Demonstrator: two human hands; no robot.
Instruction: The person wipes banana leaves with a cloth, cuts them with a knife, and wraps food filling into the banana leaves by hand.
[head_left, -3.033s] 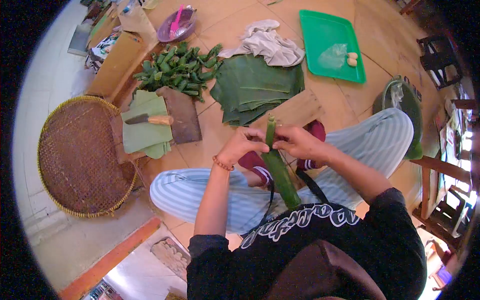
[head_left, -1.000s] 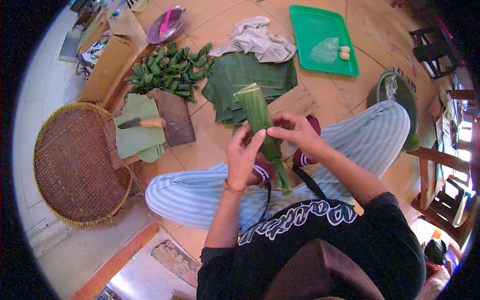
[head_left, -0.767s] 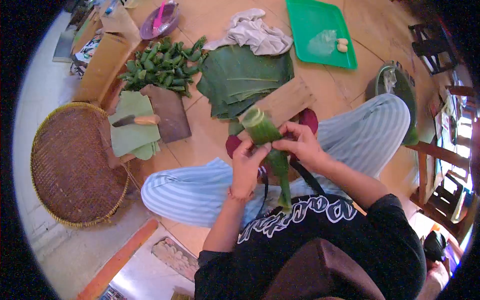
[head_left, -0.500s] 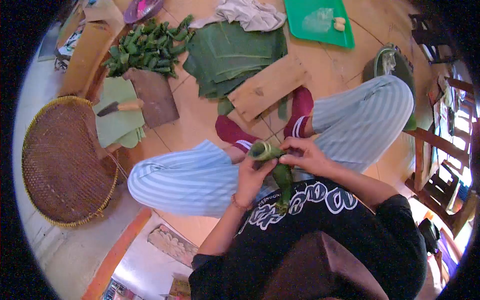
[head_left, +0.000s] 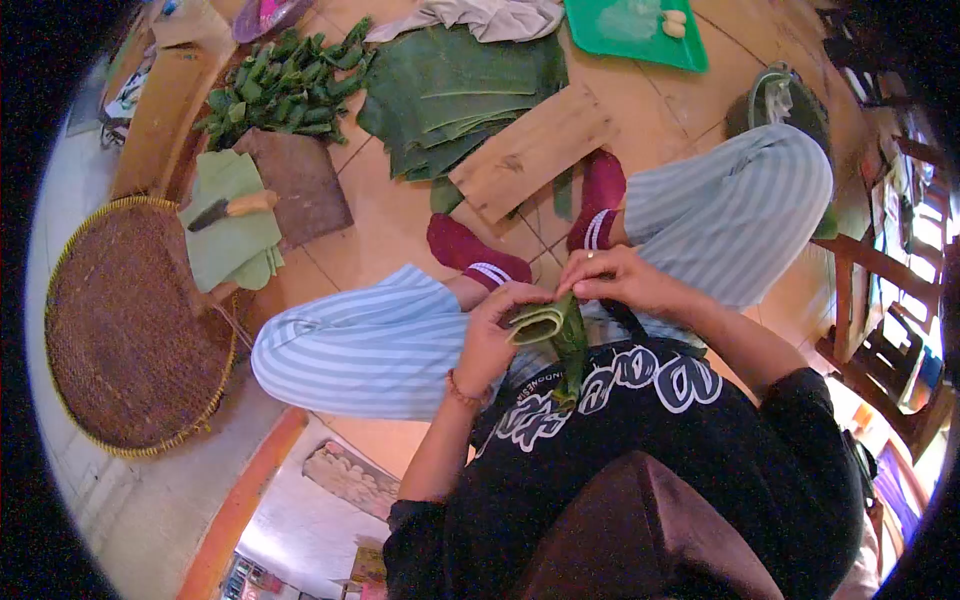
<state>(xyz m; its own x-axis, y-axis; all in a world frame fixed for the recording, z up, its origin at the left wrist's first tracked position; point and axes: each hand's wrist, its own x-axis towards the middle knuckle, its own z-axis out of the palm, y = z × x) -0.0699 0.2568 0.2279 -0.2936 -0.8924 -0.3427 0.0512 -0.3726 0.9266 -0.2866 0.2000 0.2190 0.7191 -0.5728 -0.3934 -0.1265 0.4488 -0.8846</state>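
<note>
In the head view, a rolled green banana leaf (head_left: 537, 324) is over my lap, its coiled open end showing. My left hand (head_left: 490, 335) is closed around the roll from the left. At the roll's upper right, my right hand (head_left: 612, 278) pinches the leaf, with a ring on one finger. A darker length of leaf (head_left: 571, 355) runs down from the fingers toward my black shirt. A wooden board (head_left: 535, 150) lies beyond my feet, partly over a stack of flat banana leaves (head_left: 450, 95).
Many small green leaf rolls (head_left: 285, 85) are heaped at the upper left. A knife (head_left: 232, 209) rests on pale leaf sheets (head_left: 215, 250). Left of them is a round woven tray (head_left: 130, 330). A green tray (head_left: 630, 35) and a dark bucket (head_left: 780, 105) stand at upper right.
The roll has tipped, so its open end now faces down toward me. My right hand has risen slightly to the leaf's upper edge. The whole view has shifted a little.
</note>
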